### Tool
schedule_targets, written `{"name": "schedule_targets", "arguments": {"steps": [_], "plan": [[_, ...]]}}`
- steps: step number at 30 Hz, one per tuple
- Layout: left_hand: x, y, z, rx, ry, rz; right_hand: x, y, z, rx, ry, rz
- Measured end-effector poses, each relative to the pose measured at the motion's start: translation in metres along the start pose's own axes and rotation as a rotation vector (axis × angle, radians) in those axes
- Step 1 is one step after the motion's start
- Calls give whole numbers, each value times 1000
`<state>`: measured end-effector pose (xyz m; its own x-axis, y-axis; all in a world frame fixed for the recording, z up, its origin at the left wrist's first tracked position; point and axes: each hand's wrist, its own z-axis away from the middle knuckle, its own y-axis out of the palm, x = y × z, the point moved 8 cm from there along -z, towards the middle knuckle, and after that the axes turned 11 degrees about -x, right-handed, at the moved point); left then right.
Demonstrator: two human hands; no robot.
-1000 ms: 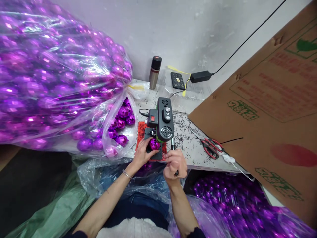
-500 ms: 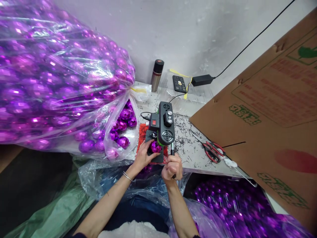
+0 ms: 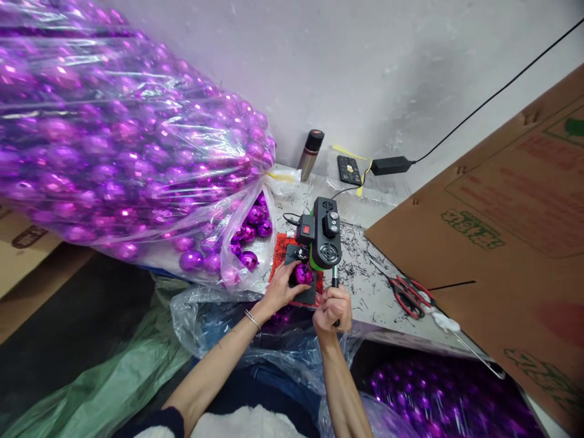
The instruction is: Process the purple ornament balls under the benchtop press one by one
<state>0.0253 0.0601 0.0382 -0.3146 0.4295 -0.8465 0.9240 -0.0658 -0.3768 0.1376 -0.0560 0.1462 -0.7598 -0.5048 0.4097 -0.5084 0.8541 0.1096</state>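
Note:
A shiny purple faceted bauble [image 3: 303, 274] rests on the black base of a small bench machine [image 3: 327, 234], partly under its head. My left hand [image 3: 283, 287] has thumb and fingers curved around the bauble's near and far sides. On the machine's lever handle [image 3: 335, 281], my right hand [image 3: 333, 308] is closed in a fist, and the handle's tip shows below the fingers. A red mat [image 3: 279, 250] strewn with black bits lies under the machine. Several loose baubles [image 3: 249, 260] sit to the left, at the mouth of a clear bag [image 3: 237, 204].
The big bag of purple baubles fills the left side. Behind the machine are a flask [image 3: 311, 155], a phone [image 3: 349, 170] and a power adapter [image 3: 392, 165]. Red-handled scissors [image 3: 410, 296] lie beside a large carton [image 3: 493, 261]. Black clippings cover the worktop [image 3: 365, 298].
The whole view has shifted, so the scene sits farther right and slightly lower. Both hands keep the same hold, on the bauble and the lever handle.

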Motion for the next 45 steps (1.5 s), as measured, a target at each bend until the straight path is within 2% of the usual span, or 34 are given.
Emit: {"name": "schedule_targets", "arguments": {"steps": [4,6,10,13,16,18,21,22,24,27,31,34,37,39,41,43,45], "plan": [[2,2,-3,-13,2,-15,2,4,2,55,-48,10],[3,4,-5,-13,2,-20,5,5,-5,41,-45,2],[4,3,-2,-4,-24,-10,11,6,-35,-19,69,-1],[-6,-8,16,26,19,-13,14,9,-55,-14,203,38],[-22,-38,35,40,138,-86,19,11,-58,-6,230,36],[-28,-71,33,-39,173,-192,21,10,-52,-4,212,19],[-21,-122,7,-230,107,-457,19,8,-41,-6,208,-1],[-15,-133,-4,-255,57,-559,18,7,-39,-2,206,-8],[-3,-142,-22,-216,-22,-727,17,7,-37,8,200,-22],[5,-131,-31,-92,-18,-821,18,7,-38,21,191,-31],[4,-116,-22,-65,12,-716,19,6,-39,33,192,-19],[2,-119,-22,-139,-36,-488,19,6,-40,49,192,-4],[0,-121,-27,-236,-183,-85,21,7,-44,49,189,-3],[2,-107,-26,-192,-351,241,22,9,-50,37,200,-12],[2,-83,-19,-107,-527,501,23,11,-57,24,223,-11],[4,-62,-10,-68,-648,625,24,14,-64,13,241,-8],[7,-47,-4,-60,-674,627,25,16,-70,9,241,-18]]}}
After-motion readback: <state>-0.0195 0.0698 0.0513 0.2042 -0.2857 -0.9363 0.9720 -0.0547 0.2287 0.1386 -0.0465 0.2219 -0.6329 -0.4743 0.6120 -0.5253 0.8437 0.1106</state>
